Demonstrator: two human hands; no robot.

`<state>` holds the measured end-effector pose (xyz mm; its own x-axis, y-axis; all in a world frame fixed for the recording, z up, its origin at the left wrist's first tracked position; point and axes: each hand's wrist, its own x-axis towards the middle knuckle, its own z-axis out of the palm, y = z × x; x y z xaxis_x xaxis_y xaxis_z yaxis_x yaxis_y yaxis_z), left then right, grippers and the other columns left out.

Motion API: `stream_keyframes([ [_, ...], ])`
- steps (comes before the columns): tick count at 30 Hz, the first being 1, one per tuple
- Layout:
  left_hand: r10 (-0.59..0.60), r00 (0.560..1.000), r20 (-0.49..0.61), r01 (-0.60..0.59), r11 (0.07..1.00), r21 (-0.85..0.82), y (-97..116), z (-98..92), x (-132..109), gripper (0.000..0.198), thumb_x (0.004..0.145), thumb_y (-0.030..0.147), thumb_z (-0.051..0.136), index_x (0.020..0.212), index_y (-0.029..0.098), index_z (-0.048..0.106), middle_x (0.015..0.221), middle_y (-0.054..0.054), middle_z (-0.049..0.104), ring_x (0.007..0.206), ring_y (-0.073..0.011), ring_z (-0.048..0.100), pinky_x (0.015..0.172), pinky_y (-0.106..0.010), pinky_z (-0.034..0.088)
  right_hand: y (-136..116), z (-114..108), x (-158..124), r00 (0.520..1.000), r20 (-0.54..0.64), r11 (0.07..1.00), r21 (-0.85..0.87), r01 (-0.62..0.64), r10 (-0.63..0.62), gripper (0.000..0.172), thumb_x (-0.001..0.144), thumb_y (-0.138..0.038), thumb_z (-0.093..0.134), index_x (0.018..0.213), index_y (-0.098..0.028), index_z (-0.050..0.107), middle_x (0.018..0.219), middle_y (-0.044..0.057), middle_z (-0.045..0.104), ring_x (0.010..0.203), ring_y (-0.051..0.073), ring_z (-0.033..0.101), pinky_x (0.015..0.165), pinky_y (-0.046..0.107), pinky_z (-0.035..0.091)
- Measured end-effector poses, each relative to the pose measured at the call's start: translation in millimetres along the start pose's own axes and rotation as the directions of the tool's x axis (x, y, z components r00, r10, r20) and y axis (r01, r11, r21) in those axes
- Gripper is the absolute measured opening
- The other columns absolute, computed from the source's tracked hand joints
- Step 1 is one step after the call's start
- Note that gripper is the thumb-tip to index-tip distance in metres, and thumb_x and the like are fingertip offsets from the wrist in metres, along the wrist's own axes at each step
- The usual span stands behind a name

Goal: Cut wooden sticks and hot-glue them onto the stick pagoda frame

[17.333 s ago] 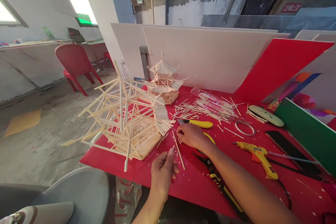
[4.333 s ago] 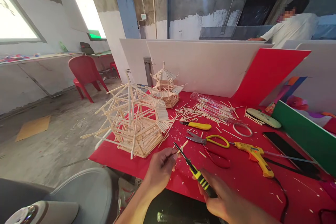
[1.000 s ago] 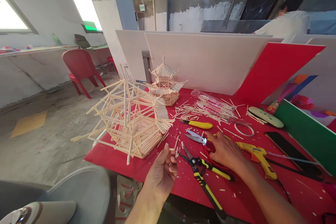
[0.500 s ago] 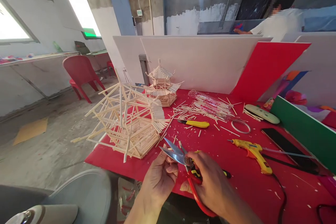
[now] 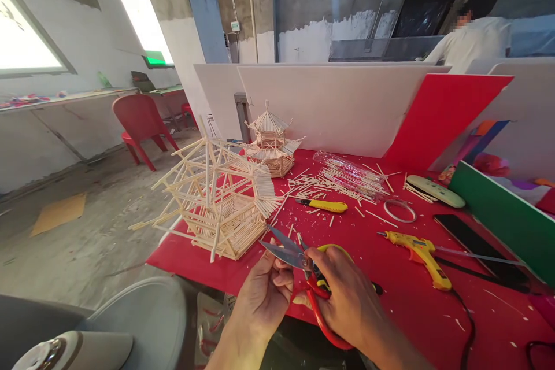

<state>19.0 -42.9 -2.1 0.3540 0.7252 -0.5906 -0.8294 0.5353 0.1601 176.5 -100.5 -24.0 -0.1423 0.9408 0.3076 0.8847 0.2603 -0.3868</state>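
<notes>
At the near edge of the red tabletop (image 5: 390, 300), your right hand (image 5: 347, 300) is closed through the loops of the scissors (image 5: 286, 250), with the blades spread and pointing left. Your left hand (image 5: 262, 298) pinches thumb to fingertips right at the blades, likely to steady something short where the edges meet; it is too small to make out. Both hands are kept low and close to you, probably so offcuts drop clear of the big stick model (image 5: 221, 202) just beyond. The glue gun (image 5: 418, 250) lies to the right, apart.
</notes>
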Motion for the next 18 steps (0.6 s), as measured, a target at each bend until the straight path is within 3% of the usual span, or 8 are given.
stream_keyframes([
  [4,0.042,0.999,-0.019,-0.042,0.999,0.02,-2.8,0.1,-0.3,0.029,0.098,0.008,0.04,0.076,0.009,0.06,0.059,-0.001,0.054,0.043,-0.0053,0.051,0.033,-0.012,0.036,3.4,5.7,-3.2,1.0,0.011,1.0,-0.014,0.024,-0.024,0.059,0.085,-0.034,0.065,0.137,-0.026,0.04,0.1,0.009,0.058,0.091,0.028,0.062,0.068,0.038,0.052],
  [11,0.039,0.995,-0.092,-0.04,0.999,-0.017,-3.3,4.3,-5.2,0.023,0.097,0.012,0.046,0.08,0.009,0.06,0.06,-0.001,0.056,0.045,-0.005,0.054,0.034,-0.01,0.036,11.7,22.6,-8.7,0.992,-0.091,0.996,-0.026,0.089,-0.091,0.053,0.091,-0.032,0.058,0.14,-0.021,0.039,0.091,0.007,0.063,0.078,0.024,0.065,0.063,0.034,0.052],
  [18,0.07,0.994,-0.079,-0.07,0.998,0.008,-4.7,3.0,-1.4,0.025,0.099,0.011,0.041,0.087,0.013,0.063,0.053,0.002,0.054,0.036,-0.0045,0.046,0.032,-0.012,0.034,12.3,6.7,-3.4,0.99,-0.112,0.993,-0.084,0.081,-0.09,0.058,0.084,-0.04,0.066,0.135,-0.023,0.046,0.095,0.009,0.059,0.086,0.028,0.061,0.066,0.039,0.051],
])
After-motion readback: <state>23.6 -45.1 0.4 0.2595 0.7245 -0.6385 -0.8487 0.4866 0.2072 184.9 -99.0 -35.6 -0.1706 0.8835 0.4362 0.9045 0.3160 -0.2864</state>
